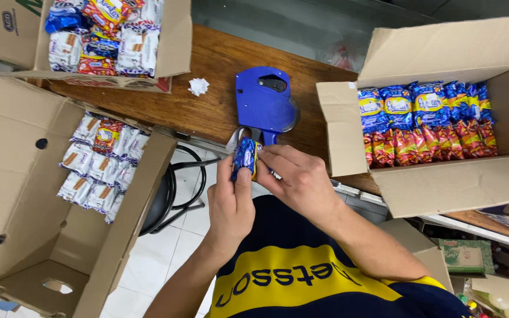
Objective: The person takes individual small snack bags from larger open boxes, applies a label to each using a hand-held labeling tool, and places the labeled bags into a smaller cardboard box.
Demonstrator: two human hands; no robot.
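Blue snack packet (245,158) pinched between left hand (230,206) fingers and right hand (301,179) fingers, blue label gun (264,103) seemingly just beyond.

Worktop (219,76): brown wood | blue label gun (264,103) at front edge | crumpled paper scrap (198,86) left of it | open snack box (437,118) right | second snack box (107,41) far left
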